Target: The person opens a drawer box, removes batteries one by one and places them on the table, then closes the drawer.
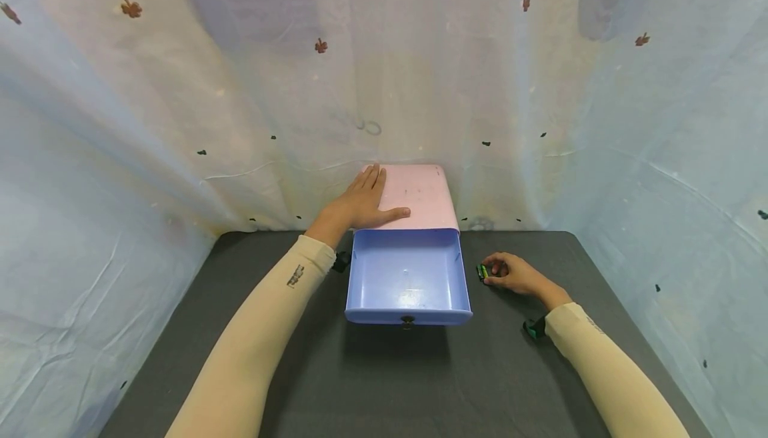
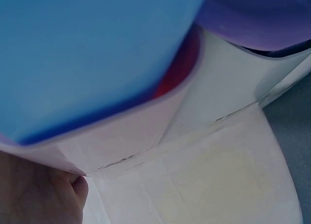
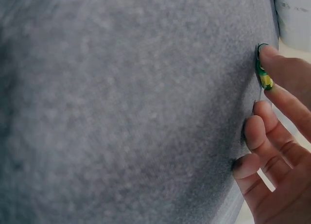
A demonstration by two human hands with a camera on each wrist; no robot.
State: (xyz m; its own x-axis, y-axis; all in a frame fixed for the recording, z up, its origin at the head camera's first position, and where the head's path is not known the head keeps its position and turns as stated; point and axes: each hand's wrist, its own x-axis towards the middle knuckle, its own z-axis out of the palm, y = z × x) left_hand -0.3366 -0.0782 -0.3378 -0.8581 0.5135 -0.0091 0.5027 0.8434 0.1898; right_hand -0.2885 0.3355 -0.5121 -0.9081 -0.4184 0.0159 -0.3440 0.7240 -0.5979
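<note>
A pink case (image 1: pixel 423 195) stands at the back of the dark grey table (image 1: pixel 384 385), and its blue drawer (image 1: pixel 405 271) is pulled out toward me with nothing in it. My left hand (image 1: pixel 360 205) lies flat on the case's top, fingers straight. Right of the drawer, my right hand (image 1: pixel 513 275) rests on the table and pinches a small green and yellow object (image 1: pixel 483 271) at its fingertips. The right wrist view shows a fingertip on that object (image 3: pixel 263 76) and the other fingers (image 3: pixel 257 131) curled against the mat. In the blurred left wrist view only the blue drawer wall (image 2: pixel 87 54) and part of my hand (image 2: pixel 39 195) show.
A pale sheet with small flower marks (image 1: pixel 120 125) hangs close round the table on the left, back and right. The drawer has a small dark knob (image 1: pixel 408 321) on its front. Bare grey mat lies in front of the drawer.
</note>
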